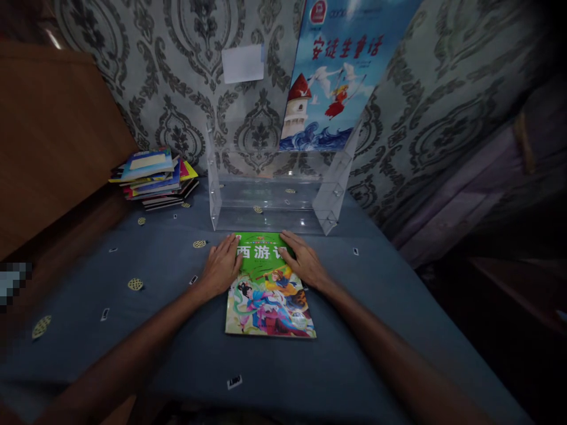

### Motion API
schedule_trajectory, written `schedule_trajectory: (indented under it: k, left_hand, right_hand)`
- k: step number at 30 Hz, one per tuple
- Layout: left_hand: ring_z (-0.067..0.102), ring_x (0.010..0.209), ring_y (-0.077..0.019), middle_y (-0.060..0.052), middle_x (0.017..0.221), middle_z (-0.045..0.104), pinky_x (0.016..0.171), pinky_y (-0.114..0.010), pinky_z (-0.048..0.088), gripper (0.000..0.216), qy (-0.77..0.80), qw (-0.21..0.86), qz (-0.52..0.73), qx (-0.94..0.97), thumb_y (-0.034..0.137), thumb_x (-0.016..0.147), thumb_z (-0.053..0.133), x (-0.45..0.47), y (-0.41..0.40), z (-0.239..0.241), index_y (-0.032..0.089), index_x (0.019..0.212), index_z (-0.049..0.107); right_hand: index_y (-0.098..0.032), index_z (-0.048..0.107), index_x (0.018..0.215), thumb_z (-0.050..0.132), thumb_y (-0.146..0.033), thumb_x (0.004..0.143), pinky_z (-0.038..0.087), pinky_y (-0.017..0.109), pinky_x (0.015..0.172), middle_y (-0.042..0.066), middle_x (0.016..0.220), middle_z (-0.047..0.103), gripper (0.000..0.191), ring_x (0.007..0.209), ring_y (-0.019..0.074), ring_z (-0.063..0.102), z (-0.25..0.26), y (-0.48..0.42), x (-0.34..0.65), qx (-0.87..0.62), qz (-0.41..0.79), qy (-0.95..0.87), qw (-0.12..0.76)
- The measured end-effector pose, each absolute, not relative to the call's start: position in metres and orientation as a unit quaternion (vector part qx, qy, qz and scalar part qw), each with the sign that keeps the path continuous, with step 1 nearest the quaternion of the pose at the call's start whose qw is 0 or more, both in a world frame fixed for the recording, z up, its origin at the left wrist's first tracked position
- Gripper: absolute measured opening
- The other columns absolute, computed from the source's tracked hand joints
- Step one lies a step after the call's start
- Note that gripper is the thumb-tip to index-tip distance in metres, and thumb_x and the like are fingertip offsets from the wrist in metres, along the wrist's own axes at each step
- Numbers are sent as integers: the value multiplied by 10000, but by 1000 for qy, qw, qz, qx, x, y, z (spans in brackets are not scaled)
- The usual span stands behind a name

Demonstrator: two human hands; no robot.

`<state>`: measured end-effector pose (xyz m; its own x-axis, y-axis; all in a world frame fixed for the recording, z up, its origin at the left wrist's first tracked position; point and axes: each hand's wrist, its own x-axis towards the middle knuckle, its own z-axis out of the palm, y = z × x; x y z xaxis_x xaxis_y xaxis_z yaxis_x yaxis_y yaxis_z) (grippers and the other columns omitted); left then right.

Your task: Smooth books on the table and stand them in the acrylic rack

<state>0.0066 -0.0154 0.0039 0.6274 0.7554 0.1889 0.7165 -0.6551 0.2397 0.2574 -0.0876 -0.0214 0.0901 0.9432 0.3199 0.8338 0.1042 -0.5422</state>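
Observation:
A picture book (270, 301) with a green top and colourful painted figures lies flat on the cloth-covered table, its cover facing up. My left hand (222, 265) grips its upper left edge, thumb on the cover. On the opposite side, my right hand (305, 260) holds the upper right edge, its thumb also over the cover and partly hiding the title. Just beyond the book stands a clear acrylic display rack (270, 221) with stepped tiers. A blue book (325, 88) with a castle and white birds stands upright on the rack's upper right.
A stack of books (155, 177) sits at the back left of the blue-grey tablecloth (168, 330). Patterned wallpaper (186, 59) rises behind the rack, with a white paper (243, 64) in front of it. A brown wooden panel (57, 130) stands at the left.

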Motion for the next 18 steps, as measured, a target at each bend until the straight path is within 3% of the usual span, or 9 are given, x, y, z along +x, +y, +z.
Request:
schedule_trajectory:
  k: [6,13,18]
  left_hand:
    - [451,1437,-270,-169,1555,463,1114,-491,416,475,388,73,165,904,260,1011,365,7,-13,1,143,1459,472]
    - [526,1359,-277,-169,1509,508,1111,-515,429,425,380,120,219,891,230,1007,382,6,-15,-6,165,1407,512]
    - [503,1389,-232,-133,1514,492,1157,-434,428,425,342,177,275,881,208,999,375,4,-7,-8,192,1400,517]
  right_hand:
    - [-181,601,1392,459,-395,981,362,543,1192,143,1491,549,485,1387,293,512,-23,-89,254,-665,52,-669,327]
    - [-182,610,1389,422,-341,995,438,530,1151,139,1488,551,465,1373,288,530,-23,-92,254,-649,54,-680,337]
    - [-101,570,1416,395,-350,1006,388,511,1188,186,1526,493,511,1420,282,473,-25,-91,260,-640,85,-684,339]
